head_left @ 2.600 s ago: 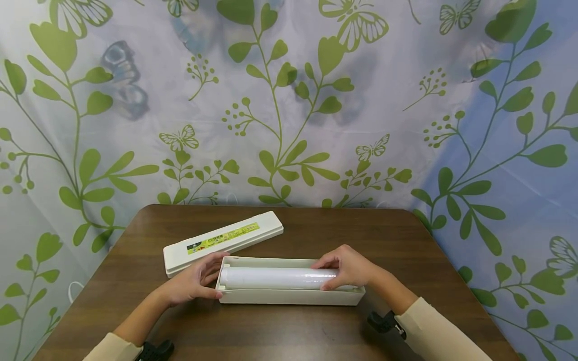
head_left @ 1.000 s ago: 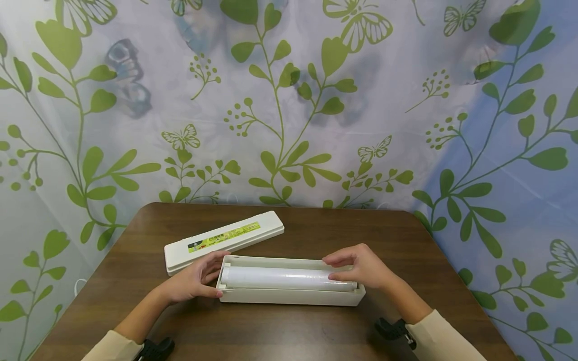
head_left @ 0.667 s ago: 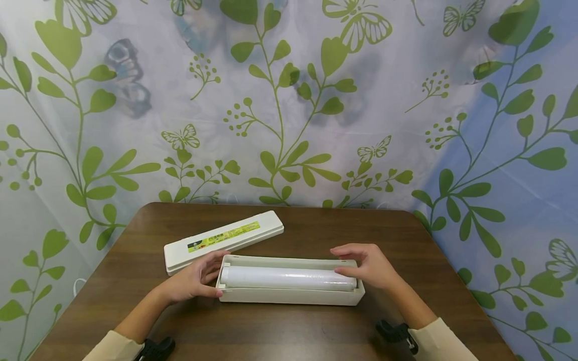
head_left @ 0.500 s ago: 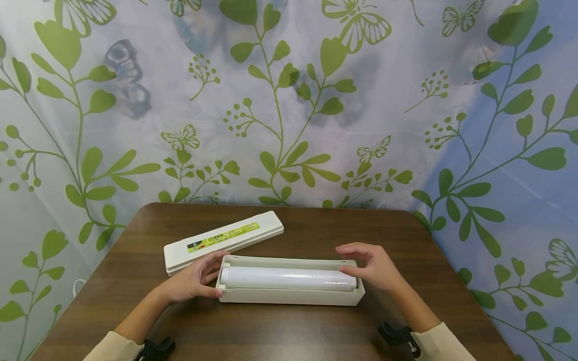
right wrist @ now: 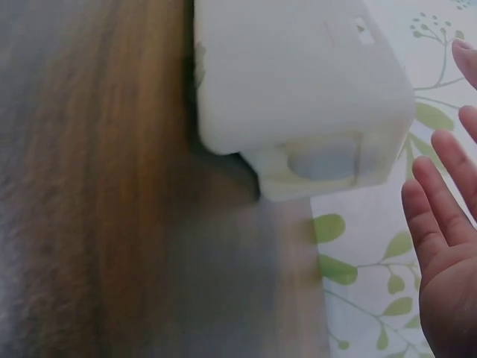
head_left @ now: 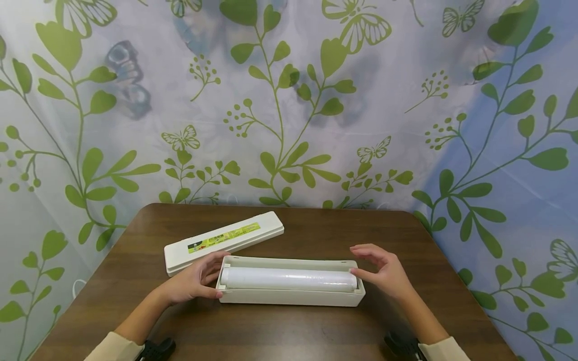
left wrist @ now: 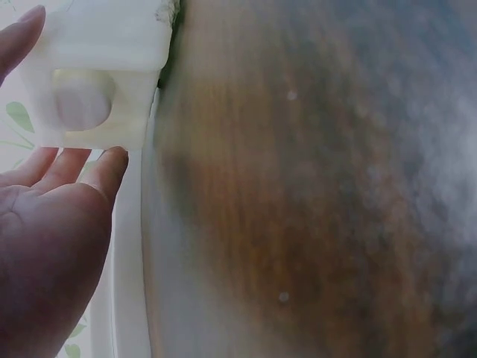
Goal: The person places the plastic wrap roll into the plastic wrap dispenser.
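A long off-white cling film box [head_left: 289, 298] lies lengthwise on the table with its top off. Inside it rests a white, shiny roll of cling film [head_left: 289, 279]. My left hand [head_left: 186, 284] holds the box's left end, thumb at the front corner and fingers at the back corner. In the left wrist view, that box end [left wrist: 104, 37] sits between thumb and fingers. My right hand [head_left: 385, 272] hovers at the box's right end, fingers loosely bent and holding nothing. The right wrist view shows the hand [right wrist: 455, 239] apart from the box [right wrist: 298, 74].
The matching lid [head_left: 226, 238], with a yellow-green label, lies slanted behind the box's left half. It is close to my left hand. The brown wooden table [head_left: 325, 331] ends at a leaf-patterned curtain [head_left: 289, 100].
My right hand has let go of the roll's right part and drawn back rightward past the box's end. The roll's whole length now shows. My left hand and the box have stayed put.
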Demonstrator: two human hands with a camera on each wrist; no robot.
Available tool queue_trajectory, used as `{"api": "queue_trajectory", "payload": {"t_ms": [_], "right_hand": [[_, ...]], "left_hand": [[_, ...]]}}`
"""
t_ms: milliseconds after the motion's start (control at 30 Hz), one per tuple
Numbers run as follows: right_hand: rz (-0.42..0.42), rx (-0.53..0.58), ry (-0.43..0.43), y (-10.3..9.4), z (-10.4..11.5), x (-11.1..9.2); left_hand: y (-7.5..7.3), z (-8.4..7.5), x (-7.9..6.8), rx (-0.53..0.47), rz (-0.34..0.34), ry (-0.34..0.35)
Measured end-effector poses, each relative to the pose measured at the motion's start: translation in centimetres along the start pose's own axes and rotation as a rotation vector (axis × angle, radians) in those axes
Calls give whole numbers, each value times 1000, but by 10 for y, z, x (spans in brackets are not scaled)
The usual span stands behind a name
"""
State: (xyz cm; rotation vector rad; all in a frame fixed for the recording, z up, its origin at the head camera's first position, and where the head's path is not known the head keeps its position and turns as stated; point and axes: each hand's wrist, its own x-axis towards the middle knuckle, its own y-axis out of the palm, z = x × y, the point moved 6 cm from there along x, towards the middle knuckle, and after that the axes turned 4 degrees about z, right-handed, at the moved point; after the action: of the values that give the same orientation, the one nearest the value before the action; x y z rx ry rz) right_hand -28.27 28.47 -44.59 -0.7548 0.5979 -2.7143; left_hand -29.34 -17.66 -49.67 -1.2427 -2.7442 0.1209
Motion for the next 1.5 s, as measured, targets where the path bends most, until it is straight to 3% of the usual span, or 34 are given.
{"api": "queue_trajectory", "payload": {"t_ms": [133, 333, 800, 1200, 1500], "right_hand": [[-14, -10, 16, -2, -3, -6], [5, 69, 8, -6, -11, -14], [232, 290, 70, -2, -30, -26], [326, 280, 160, 5, -38, -31], [361, 276, 170, 10, -39, -33]], "left_hand": [[-1, 0, 0, 5, -5, -2], [-1, 1, 0, 10, -3, -3], [-1, 1, 0, 29, -7, -9], [-1, 1, -1, 38, -18, -26], [-3, -1, -3, 58, -16, -9]]}}
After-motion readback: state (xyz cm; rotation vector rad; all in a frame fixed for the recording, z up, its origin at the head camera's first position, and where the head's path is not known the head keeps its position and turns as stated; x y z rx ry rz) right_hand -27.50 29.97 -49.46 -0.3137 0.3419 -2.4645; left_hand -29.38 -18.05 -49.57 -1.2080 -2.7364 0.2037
